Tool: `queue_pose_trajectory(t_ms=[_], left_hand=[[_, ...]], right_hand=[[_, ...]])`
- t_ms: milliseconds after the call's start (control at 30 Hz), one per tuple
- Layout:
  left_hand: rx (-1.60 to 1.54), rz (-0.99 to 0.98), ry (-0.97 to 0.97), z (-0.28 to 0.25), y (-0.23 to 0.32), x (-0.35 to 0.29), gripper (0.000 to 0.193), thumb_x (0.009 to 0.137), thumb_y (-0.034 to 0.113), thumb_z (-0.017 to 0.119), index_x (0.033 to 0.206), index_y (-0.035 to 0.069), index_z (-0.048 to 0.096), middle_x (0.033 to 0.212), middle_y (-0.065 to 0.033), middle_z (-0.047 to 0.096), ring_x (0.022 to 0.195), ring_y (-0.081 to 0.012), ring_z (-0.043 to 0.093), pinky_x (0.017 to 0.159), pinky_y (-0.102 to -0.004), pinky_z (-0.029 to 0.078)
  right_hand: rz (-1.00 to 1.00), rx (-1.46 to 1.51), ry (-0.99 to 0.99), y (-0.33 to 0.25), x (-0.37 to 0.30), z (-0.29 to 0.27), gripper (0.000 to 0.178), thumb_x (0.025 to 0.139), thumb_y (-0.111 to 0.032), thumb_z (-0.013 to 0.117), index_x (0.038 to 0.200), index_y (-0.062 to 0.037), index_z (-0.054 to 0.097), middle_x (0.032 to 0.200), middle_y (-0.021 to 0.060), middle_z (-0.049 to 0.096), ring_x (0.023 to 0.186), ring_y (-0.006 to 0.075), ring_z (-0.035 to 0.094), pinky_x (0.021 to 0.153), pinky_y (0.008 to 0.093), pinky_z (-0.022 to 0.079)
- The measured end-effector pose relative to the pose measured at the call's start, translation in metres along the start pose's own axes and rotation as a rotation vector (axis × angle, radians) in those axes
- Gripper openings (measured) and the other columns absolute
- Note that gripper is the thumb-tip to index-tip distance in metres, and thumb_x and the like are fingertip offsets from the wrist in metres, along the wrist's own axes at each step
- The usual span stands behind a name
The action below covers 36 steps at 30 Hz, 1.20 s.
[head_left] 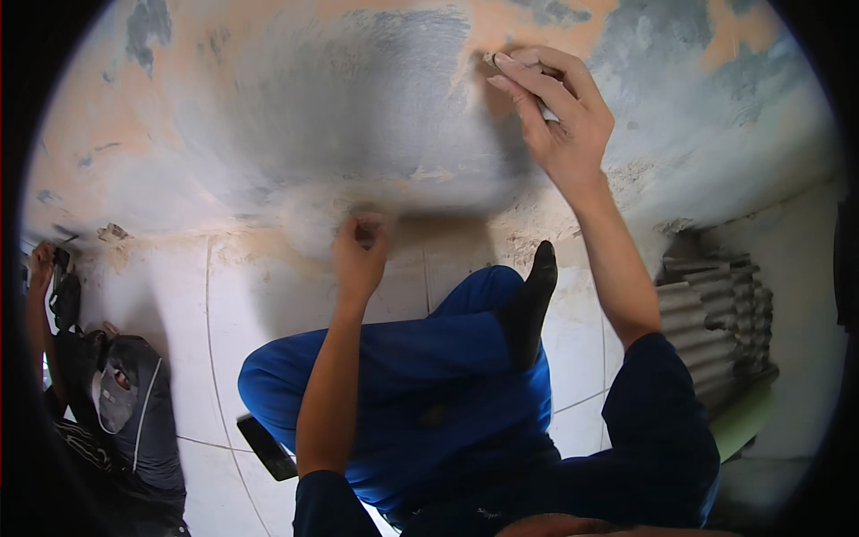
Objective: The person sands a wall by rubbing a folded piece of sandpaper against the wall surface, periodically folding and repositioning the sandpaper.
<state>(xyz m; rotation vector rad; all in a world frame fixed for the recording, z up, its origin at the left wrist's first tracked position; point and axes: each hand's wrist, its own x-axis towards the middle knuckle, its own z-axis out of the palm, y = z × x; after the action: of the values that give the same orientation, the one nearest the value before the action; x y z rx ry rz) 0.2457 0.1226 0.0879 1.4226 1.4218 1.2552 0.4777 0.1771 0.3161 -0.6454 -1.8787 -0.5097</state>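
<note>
My right hand [573, 116] is raised against a patchy grey and orange wall [295, 98]. Its thumb and fingers pinch a small pale piece [489, 59], with a whitish bit also showing by the palm. What the piece is, I cannot make out. Lower and to the left, my left hand [361, 255] hovers near the foot of the wall, thumb and fingers curled together. Anything inside those fingers is hidden, and a slight blur surrounds them. Shadows from both arms fall over the smoothed grey patch of the wall.
My crossed legs in blue trousers [420, 367] rest on white floor tiles [192, 295]. A black phone [267, 447] lies beside my knee. Corrugated grey sheets [720, 313] are stacked at right, near a pale green roll [743, 421]. Another person [134, 394] sits at far left.
</note>
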Motion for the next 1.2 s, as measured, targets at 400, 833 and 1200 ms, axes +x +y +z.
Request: queue_pose_trajectory(t_ms=[400,833,1200], left_hand=[[0.578,-0.072,0.444,-0.010,-0.001,0.014,0.067,0.084,0.031,0.074,0.138,0.002,0.045,0.151,-0.0294,0.031,0.141,-0.0476,0.027,0.109,-0.0610,0.029],[0.383,-0.119,0.263,0.000,-0.016,0.010,0.101,0.089,0.045,0.073,0.159,0.003,0.013,0.163,-0.0358,0.003,0.150,-0.0550,0.006,0.116,-0.0706,0.015],[0.411,-0.147,0.266,-0.001,-0.014,0.009,0.100,0.090,0.046,0.070,0.159,0.003,0.012,0.163,-0.0362,0.000,0.151,-0.0550,0.005,0.114,-0.0732,0.015]], right_hand=[[-0.398,-0.054,-0.318,0.033,0.017,-0.002,0.038,0.071,0.009,0.074,0.106,-0.0068,0.074,0.109,0.0072,0.066,0.092,0.0233,0.062,0.075,0.0319,0.052],[-0.432,-0.131,-0.358,0.027,0.045,-0.018,0.043,0.063,0.011,0.069,0.105,0.0001,0.073,0.109,0.0141,0.067,0.096,0.0288,0.066,0.083,0.0369,0.055],[-0.427,-0.083,-0.486,0.021,0.031,-0.014,0.036,0.069,0.003,0.073,0.105,-0.0007,0.068,0.112,0.0117,0.063,0.103,0.0299,0.065,0.086,0.0375,0.055]])
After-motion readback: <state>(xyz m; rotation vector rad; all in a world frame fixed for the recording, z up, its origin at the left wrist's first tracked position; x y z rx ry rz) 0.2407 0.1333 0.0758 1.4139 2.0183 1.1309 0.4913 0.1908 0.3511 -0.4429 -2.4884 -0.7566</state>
